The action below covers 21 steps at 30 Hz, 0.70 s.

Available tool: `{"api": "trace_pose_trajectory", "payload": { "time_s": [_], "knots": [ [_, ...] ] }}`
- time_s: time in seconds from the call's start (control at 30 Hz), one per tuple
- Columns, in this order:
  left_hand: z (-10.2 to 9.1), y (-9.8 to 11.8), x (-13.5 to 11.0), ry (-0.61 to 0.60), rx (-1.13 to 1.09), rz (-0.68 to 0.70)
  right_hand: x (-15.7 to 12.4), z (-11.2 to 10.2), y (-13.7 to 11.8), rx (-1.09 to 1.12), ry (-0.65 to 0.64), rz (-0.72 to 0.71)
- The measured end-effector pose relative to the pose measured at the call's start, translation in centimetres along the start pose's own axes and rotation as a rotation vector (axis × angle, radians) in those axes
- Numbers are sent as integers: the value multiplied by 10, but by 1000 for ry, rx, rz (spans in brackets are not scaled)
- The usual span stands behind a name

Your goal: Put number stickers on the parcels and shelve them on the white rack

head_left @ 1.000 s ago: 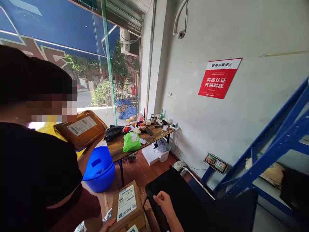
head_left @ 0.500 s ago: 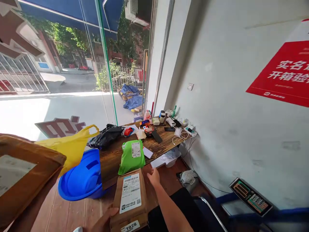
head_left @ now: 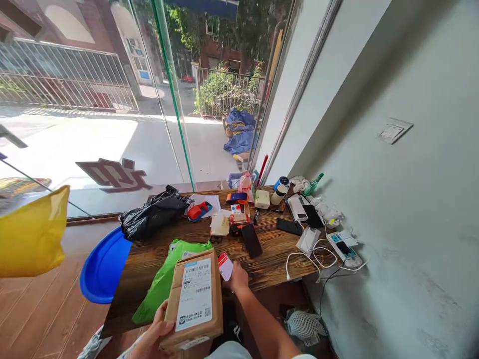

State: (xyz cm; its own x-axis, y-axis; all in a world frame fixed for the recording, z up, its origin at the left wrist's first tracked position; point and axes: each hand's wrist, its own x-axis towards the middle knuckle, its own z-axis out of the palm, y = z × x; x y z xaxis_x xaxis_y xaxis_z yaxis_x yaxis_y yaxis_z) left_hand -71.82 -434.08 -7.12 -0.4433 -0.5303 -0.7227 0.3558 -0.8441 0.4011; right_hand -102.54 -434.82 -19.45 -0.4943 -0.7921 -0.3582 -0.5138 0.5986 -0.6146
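My left hand grips the lower left side of a brown cardboard box. A white shipping label with barcodes covers much of its facing side. To the right of the box, my right hand is closed on the near end of a smartphone, its screen lit red and white. Most of the fingers are hidden behind the hand. Partly covered by the box, a green plastic parcel bag lies on the wooden table.
On the table are a black plastic bag, a red and blue tape dispenser, a dark phone and a power strip with white cables. A blue basin stands left, below a yellow bag. Glass panes rise behind.
My right hand has reached forward to the smartphone, whose screen is now lit. The box in my left hand now overlaps the green parcel. The view has shifted closer to the table.
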Motion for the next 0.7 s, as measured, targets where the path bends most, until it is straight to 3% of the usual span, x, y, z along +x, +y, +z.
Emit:
{"api": "trace_pose_trajectory", "payload": {
  "time_s": [0.17, 0.27, 0.4, 0.57, 0.7],
  "knots": [
    [116, -10, 17, 57, 25, 61, 27, -97, 46, 463, -129, 10],
    [156, -14, 40, 79, 7, 123, 39, -147, 49, 799, -230, -77],
    [174, -25, 66, 117, 47, 204, 56, -183, 36, 1159, -298, -69],
    [182, -32, 89, 103, 63, 222, 74, -192, 32, 1344, -342, 8],
    [179, -40, 117, 84, 119, 187, 71, -199, 42, 1388, -369, 72]
  ]
}}
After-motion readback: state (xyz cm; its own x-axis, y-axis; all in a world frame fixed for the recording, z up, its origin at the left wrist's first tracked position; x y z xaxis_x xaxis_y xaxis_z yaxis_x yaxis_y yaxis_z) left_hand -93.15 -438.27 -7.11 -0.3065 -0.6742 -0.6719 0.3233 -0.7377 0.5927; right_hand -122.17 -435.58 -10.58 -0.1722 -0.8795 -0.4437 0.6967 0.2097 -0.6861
